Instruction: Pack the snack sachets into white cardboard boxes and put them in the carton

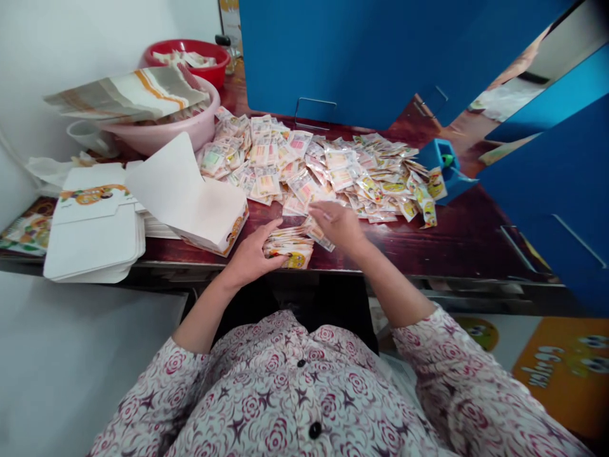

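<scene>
My left hand (252, 254) is curled round a stack of small printed sachets (290, 247) at the near edge of the dark wooden table (466, 235). My right hand (337, 225) rests just right of that stack, fingers pinched on a single sachet (318, 233) at the edge of a big loose pile of sachets (328, 168) spread across the table's middle. An open white carton (200, 203) with its flap raised stands just left of my left hand.
A stack of flat white cartons (95, 222) lies at the left edge. Behind it a pink basin (176, 130) holds folded cartons, with a red bowl (209, 70) and a white cup (88, 136) nearby. Blue partitions (371, 57) stand behind; a blue holder (445, 165) sits at right.
</scene>
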`<state>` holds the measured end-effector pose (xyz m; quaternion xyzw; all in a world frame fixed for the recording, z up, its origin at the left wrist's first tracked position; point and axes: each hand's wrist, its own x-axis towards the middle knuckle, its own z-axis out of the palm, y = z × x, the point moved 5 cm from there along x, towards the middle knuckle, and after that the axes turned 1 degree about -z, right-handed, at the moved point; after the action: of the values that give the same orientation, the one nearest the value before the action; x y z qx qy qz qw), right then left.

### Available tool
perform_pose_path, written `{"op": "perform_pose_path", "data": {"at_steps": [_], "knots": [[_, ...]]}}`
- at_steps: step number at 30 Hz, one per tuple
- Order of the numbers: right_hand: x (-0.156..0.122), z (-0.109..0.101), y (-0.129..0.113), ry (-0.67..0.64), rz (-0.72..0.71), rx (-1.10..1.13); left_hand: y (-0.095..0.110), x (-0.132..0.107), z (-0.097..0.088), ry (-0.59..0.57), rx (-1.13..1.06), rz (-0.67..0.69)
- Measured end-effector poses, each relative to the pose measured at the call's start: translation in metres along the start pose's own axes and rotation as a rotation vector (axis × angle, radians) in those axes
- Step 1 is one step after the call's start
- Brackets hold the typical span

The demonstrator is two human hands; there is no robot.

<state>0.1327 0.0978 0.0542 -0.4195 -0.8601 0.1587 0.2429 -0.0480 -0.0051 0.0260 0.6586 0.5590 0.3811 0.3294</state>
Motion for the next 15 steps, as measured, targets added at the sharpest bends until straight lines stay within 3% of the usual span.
{"op": "perform_pose_path", "data": {"at_steps": [2,4,7,11,13,15], "knots": [[0.011,-0.011,0.021,0.082,0.039,-0.206,0.001,0.0,0.0,0.007,-0.004,0.003],[0.021,-0.013,0.04,0.044,0.101,-0.336,0.0,0.0,0.0,0.004,-0.005,-0.006],[0.032,-0.015,0.053,0.059,0.187,-0.3,0.002,0.0,0.0,-0.01,-0.002,-0.012],[0.034,-0.026,0.034,0.26,0.153,-0.007,0.004,0.0,-0.001,-0.016,0.008,0.007],[0.033,-0.019,0.014,0.174,0.084,0.159,0.002,-0.001,0.0,-0.018,0.003,0.013],[0.03,-0.002,-0.01,-0.056,-0.021,0.289,-0.002,-0.002,0.002,-0.011,-0.01,0.009]]}}
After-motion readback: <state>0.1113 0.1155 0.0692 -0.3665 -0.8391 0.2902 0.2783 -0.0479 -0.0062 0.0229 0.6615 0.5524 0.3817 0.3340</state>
